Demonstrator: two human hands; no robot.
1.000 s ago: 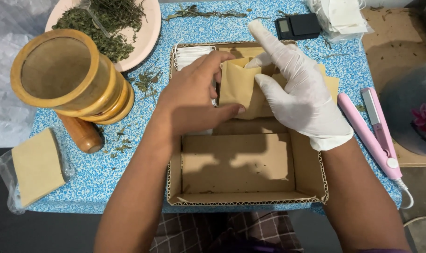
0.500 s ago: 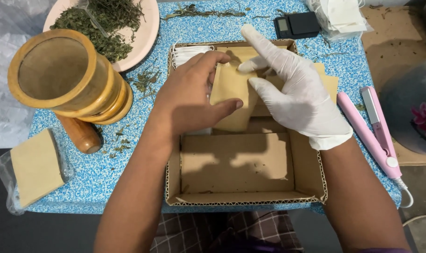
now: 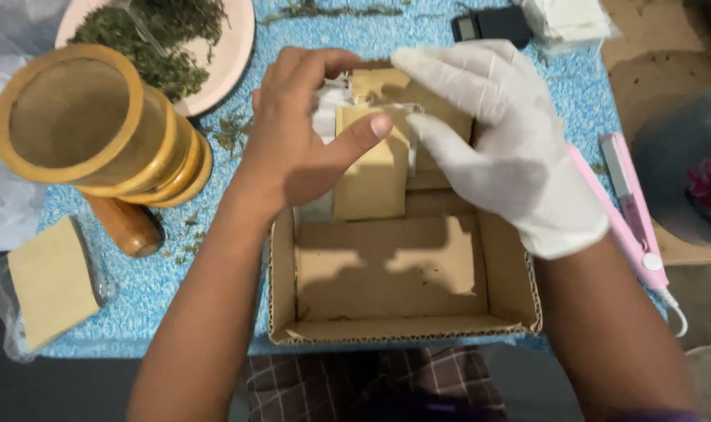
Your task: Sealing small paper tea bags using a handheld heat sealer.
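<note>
Hands meet over the cardboard box point(image 3: 402, 328): bare left hand point(image 3: 293, 148) pinches a kraft sachet point(image 3: 371, 168) upright there, gloved right hand point(image 3: 504, 141) grips its top edge, likely needing careful seating among packed sachets.

Matt brown paper pouch point(image 3: 371, 168), rough corrugated cardboard box point(image 3: 402, 273), smooth wooden mortar point(image 3: 89, 125).

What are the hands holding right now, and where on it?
A small brown paper sachet, upright over the cardboard box. The left hand pinches its top edge under the thumb; the gloved right hand touches its upper right corner.
</note>
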